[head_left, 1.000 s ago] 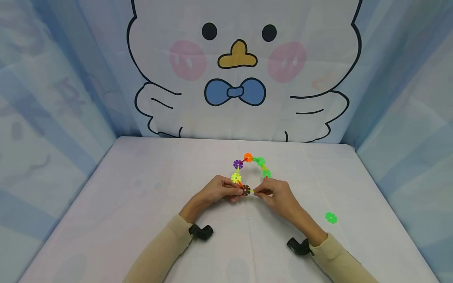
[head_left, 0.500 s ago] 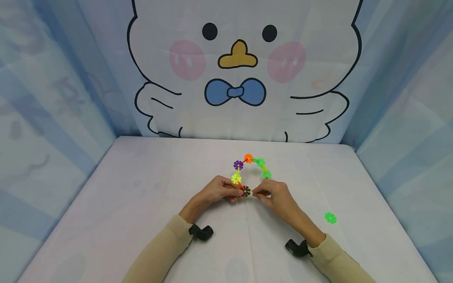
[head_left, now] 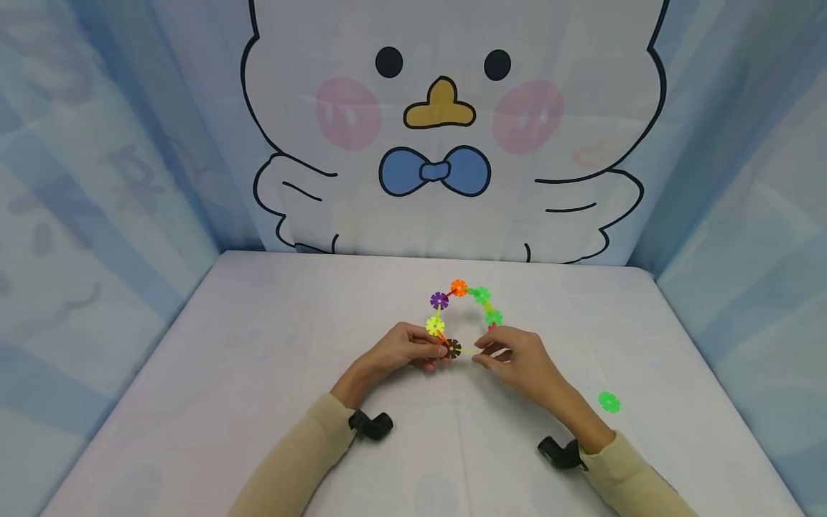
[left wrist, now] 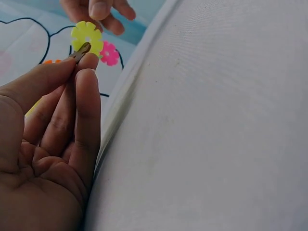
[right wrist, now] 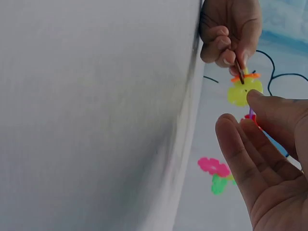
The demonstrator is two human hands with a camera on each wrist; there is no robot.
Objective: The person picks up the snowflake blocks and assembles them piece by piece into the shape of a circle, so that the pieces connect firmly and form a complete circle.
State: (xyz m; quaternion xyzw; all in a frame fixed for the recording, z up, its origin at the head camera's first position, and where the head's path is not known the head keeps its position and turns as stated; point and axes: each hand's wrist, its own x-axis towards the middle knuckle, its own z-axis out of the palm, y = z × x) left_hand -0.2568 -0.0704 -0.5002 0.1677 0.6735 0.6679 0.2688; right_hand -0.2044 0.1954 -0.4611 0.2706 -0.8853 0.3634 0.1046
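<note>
My left hand (head_left: 403,347) pinches a brown notched plastic disc (head_left: 454,349) between thumb and fingers. That disc belongs to a curved chain of interlocking discs: an orange-red edge-on piece, a yellow disc (head_left: 435,325), a purple disc (head_left: 439,301), an orange disc (head_left: 459,288) and green discs (head_left: 482,295). A second yellow disc (left wrist: 89,32) is slotted into the brown one, edge-on in the head view. Beside it is my right hand (head_left: 520,360), thumb and fingertips parted in the right wrist view. A pink disc (right wrist: 213,166) at the chain's other end is partly hidden behind this hand.
A loose green disc (head_left: 609,402) lies on the white-covered table (head_left: 310,301) to the right of my right forearm. Printed cloth hangs behind the table and at both sides. A dark camera (head_left: 561,454) is strapped at each wrist.
My right hand has drawn slightly right and its fingertips have parted, so more of the second yellow disc shows beside the brown one. The left hand keeps its pinch. The head view has shifted slightly.
</note>
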